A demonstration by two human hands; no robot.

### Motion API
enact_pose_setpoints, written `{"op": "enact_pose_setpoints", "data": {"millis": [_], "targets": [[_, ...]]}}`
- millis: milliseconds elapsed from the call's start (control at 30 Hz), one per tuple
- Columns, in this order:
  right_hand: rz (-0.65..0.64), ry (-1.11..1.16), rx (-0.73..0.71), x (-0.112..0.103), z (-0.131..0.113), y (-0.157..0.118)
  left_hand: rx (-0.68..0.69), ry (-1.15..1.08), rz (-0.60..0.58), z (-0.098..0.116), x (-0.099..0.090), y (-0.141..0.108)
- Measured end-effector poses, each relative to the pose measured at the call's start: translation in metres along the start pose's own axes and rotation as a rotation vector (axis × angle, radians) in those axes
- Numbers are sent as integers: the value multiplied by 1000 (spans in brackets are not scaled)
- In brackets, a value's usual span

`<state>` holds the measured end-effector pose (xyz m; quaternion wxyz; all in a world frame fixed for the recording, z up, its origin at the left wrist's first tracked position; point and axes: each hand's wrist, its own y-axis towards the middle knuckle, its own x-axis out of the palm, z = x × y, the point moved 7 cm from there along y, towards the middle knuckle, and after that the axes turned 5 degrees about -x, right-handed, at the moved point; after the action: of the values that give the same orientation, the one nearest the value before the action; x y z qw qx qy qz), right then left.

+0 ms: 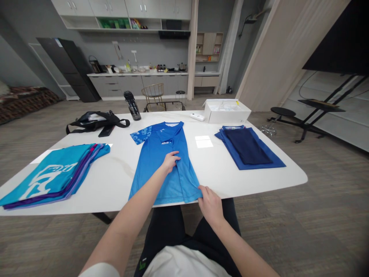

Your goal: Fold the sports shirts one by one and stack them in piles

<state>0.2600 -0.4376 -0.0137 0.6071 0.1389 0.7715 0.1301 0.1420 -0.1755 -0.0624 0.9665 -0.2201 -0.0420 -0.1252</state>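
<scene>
A blue short-sleeved shirt [155, 169] lies on the white table, its patterned sleeve spread to the left and its right side folded inward over the body. My left hand [170, 161] rests on the middle of the shirt, beside the fold, fingers bent and pointing right; whether they pinch cloth is hard to see. At the shirt's lower right corner, by the table's near edge, my right hand [210, 203] pinches the hem between thumb and fingers.
On the left lies a stack of teal and purple shirts [54, 173]; on the right, folded dark blue clothes [248, 148]. Toward the back are a black bag [96, 121], phone [106, 131], bottle [132, 106] and white box [226, 112]. The white table [276, 177] has a rounded right corner.
</scene>
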Motion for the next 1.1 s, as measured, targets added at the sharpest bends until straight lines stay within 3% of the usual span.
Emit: {"op": "enact_pose_setpoints", "data": {"millis": [300, 700, 833, 1000, 1100], "targets": [[-2, -2, -18, 0, -3, 3, 91, 141, 64, 2, -6, 1], [-33, 117, -330, -7, -17, 5, 353, 791, 299, 55, -28, 6], [-91, 159, -349, -8, -19, 9, 400, 955, 404, 89, -38, 37], [-159, 189, -350, -7, -19, 17, 404, 1089, 474, 139, -57, 107], [-182, 201, -359, -4, -17, 21, 360, 1153, 482, 156, -69, 151]]}}
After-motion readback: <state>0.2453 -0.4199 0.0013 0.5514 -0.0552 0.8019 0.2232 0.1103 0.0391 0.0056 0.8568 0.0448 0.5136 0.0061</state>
